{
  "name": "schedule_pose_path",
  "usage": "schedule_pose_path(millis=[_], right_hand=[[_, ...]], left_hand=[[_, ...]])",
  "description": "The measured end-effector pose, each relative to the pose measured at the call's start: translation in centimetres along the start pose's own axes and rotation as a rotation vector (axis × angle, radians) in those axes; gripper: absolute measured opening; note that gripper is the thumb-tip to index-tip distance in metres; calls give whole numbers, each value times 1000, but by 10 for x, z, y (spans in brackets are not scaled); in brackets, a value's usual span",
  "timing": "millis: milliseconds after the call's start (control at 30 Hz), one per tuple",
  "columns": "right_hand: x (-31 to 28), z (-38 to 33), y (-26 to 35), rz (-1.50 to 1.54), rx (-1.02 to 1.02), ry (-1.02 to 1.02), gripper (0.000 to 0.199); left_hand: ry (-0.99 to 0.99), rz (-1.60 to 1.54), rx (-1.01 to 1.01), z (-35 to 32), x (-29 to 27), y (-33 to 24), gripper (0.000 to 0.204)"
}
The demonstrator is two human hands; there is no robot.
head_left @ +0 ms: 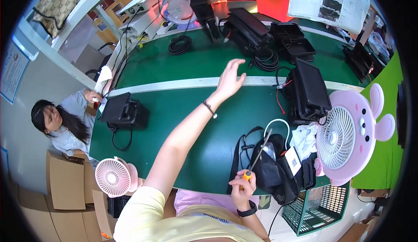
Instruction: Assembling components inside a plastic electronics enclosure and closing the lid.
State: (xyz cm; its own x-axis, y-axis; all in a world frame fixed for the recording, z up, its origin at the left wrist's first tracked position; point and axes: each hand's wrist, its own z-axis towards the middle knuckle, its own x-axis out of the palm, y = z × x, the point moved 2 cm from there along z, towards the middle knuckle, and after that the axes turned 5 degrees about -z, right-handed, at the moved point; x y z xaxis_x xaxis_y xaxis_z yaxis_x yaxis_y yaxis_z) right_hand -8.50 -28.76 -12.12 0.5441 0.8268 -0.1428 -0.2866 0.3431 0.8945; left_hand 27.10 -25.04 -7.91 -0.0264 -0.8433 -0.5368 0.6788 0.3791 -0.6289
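Observation:
My left hand (230, 78) stretches far across the green worktop (191, 115), fingers spread, over the pale strip that runs across it, and holds nothing. A thin band circles that wrist. My right hand (242, 185) stays near the front edge, closed around the orange handle of a screwdriver (257, 156) whose shaft points up and to the right. A black mesh bag (270, 168) with a strap lies just right of it. A black box-shaped device (310, 90) with red and black leads stands to the right of my left hand.
A pink rabbit-eared fan (344, 137) and a small pink fan (113, 177) sit at the front. Another black device (124, 111) stands left. More black units and coiled cables (179, 44) lie beyond the strip. A person sits at left; another person's hands work at the far side.

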Motion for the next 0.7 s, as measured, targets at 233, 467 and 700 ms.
schedule_pose_path(millis=[233,467,700], right_hand=[[0,4,0,3,73,87,24],[3,5,0,13,108,68,23],[0,0,-6,4,191,111,23]], left_hand=[[-149,-179,-341,94,41,65,71],[-97,279,54,136,51,75,87],[68,477,-179,170,69,62,85]])
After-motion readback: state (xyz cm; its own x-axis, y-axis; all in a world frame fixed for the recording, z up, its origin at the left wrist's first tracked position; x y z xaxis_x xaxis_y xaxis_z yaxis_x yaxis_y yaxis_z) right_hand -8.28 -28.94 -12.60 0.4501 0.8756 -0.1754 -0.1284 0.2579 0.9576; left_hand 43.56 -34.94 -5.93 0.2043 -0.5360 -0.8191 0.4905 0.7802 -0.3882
